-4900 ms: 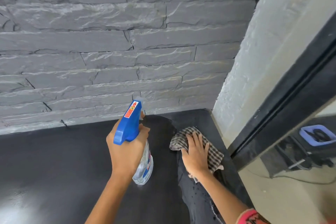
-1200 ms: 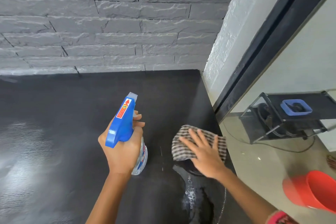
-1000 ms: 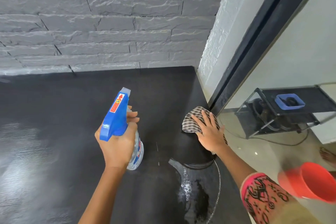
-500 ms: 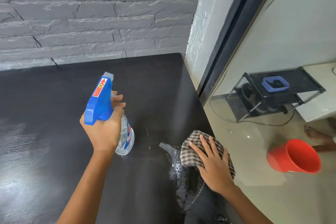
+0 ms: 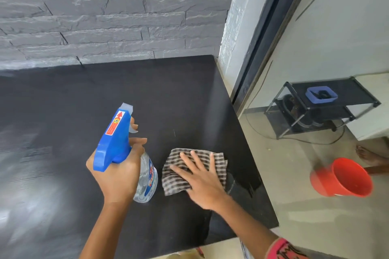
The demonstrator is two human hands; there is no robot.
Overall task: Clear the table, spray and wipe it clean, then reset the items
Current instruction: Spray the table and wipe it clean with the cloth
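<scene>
Right now my right hand (image 5: 202,181) lies flat on the checked cloth (image 5: 174,183), fingers spread and straight, palm pressing it down onto the black table (image 5: 168,94) near the right edge. My left hand (image 5: 117,178) is curled round the neck of the spray bottle (image 5: 114,139), holding it upright above the tabletop just left of the cloth, nozzle pointing away from me. One finger sits by the trigger; I cannot tell whether it is squeezing.

The cloth looks soft and limp, and I would guess it is damp. It will likely bunch and slide rather than hold a shape, so a broad flat palm over its middle seems the best hold for wiping, and a pinch at one corner for lifting it. The bottle is clear plastic with a blue head — light, I expect, and stiff enough to grip hard. The neck under the trigger is the natural place to hold it, though wet fingers could slip there.

A dark wet patch (image 5: 244,185) shines just right of the cloth, by the table's edge.

Counting: one cloth, one spray bottle, two hands — nothing else rests on the table that I can see. On the floor to the right are one red bucket (image 5: 343,178) and one black rack (image 5: 322,109) carrying one blue tub (image 5: 321,95).
</scene>
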